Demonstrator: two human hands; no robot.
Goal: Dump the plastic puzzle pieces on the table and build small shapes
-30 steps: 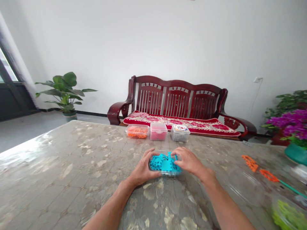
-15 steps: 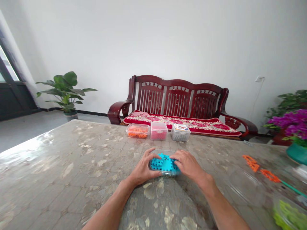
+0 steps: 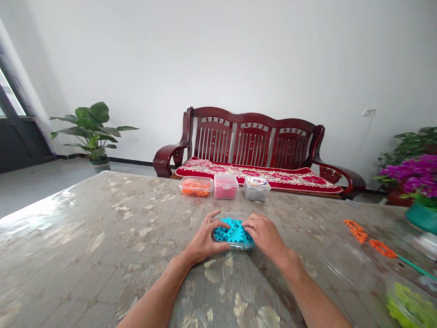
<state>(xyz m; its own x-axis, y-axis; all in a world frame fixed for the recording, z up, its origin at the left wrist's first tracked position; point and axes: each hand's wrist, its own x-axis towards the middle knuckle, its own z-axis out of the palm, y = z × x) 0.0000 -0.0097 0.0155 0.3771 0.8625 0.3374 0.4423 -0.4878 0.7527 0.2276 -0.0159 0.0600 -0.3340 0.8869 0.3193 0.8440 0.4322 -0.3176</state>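
Note:
A clear plastic box [image 3: 235,248] filled with blue notched building pieces [image 3: 227,233] sits on the table in front of me. My left hand [image 3: 208,234] grips its left end, thumb along the near side and fingers over the far rim. Over the right end, my right hand [image 3: 262,230] is closed, its fingertips pinching a flat blue building piece [image 3: 238,234] that lies tilted on the heap. The undersides of the right fingers are hidden.
Lidded boxes of orange [image 3: 196,187], pink [image 3: 226,187] and grey pieces [image 3: 256,188] line the table's far edge. To the right lie a clear lid [image 3: 350,262], joined orange pieces [image 3: 382,248] on a green rod, a box of lime pieces [image 3: 409,305] and a flowerpot [image 3: 421,217].
The flat blue piece under my right fingertips has turned and tilted among the others. My left hand keeps its hold on the box.

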